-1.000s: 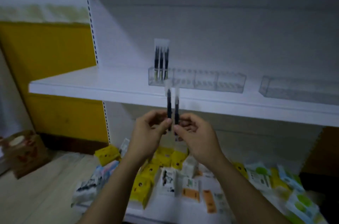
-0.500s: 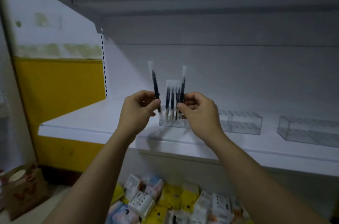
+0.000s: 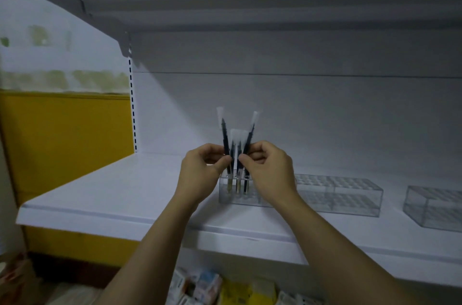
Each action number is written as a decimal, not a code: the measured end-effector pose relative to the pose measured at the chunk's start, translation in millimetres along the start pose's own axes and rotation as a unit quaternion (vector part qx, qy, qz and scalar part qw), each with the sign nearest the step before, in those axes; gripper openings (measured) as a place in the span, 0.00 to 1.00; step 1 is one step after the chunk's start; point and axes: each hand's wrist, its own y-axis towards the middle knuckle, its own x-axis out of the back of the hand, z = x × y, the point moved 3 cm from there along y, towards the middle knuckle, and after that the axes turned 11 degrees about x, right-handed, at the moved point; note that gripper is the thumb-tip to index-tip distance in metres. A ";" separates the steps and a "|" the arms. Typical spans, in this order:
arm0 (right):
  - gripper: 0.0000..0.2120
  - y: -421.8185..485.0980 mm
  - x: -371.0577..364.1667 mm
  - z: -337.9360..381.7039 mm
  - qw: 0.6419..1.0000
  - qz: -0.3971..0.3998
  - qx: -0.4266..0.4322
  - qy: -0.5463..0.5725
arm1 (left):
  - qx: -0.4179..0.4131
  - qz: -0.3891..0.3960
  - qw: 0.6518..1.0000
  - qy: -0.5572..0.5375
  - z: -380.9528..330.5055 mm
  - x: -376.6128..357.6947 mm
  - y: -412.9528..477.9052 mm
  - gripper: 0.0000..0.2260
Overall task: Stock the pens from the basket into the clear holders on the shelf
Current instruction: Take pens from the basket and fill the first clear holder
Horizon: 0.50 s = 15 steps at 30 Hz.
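My left hand [image 3: 203, 170] pinches a dark pen in a clear sleeve [image 3: 224, 137], tilted a little left. A second sleeved dark pen [image 3: 250, 136] leans right in the pinch of my right hand [image 3: 266, 172]. Both hands hover over the left end of a long clear holder [image 3: 337, 194] on the white shelf [image 3: 112, 194]. Between the two held pens, several sleeved pens [image 3: 237, 144] stand upright in the holder's left slots. The lower ends of the held pens are hidden by my fingers. The basket is out of view.
A second clear holder [image 3: 432, 207] sits further right on the shelf. A shelf underside hangs overhead. A yellow panel [image 3: 65, 139] stands to the left. Small packaged goods [image 3: 225, 289] lie on the lower shelf beneath my arms.
Both hands rose from below the shelf to its level, split the two pens apart, then brought them down close over the holder's left end.
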 end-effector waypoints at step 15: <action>0.07 -7.6 -15.1 -12.7 0.977 0.076 0.021 -0.198 | 0.045 0.023 0.998 0.034 27.7 -3.9 -6.6 0.03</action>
